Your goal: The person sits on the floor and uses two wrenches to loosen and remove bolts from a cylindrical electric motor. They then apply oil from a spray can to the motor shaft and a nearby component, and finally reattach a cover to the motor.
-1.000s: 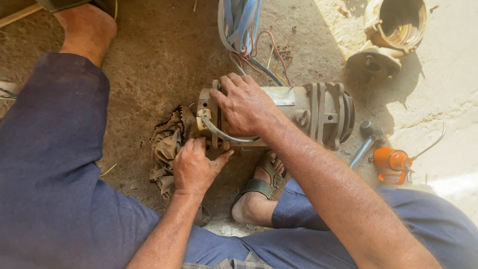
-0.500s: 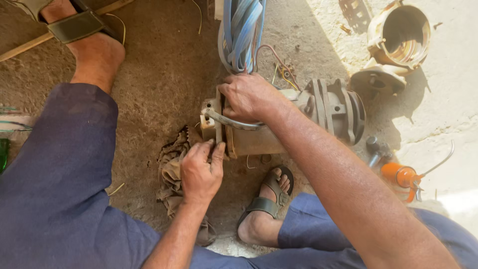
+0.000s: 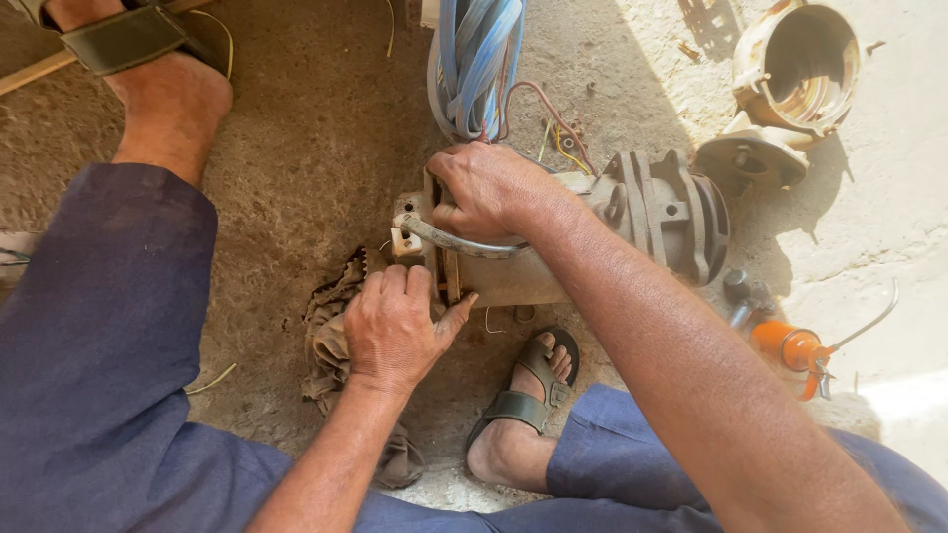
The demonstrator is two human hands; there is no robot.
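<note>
A grey metal motor body [image 3: 632, 222] lies on its side on the dirt floor between my legs. My right hand [image 3: 489, 188] is closed over its near end, next to the curved grey handle [image 3: 459, 242]. My left hand [image 3: 395, 326] presses against the motor's end face just below, thumb out toward it and fingers curled; what it pinches is hidden. A bundle of blue and grey cables [image 3: 479, 59] rises from the motor's far side, with thin red and yellow wires [image 3: 553, 123] beside it.
A dirty rag [image 3: 331, 341] lies under my left hand. A round metal housing [image 3: 795, 64] and a cover plate [image 3: 750, 158] sit at the upper right. An orange oil can [image 3: 795, 347] and a hammer [image 3: 743, 296] lie at the right. My sandalled feet [image 3: 518, 405] flank the motor.
The view has drifted, so the motor sits higher and further right in frame. My left hand slid down from the end face's top to its lower edge. My right hand stays on the motor.
</note>
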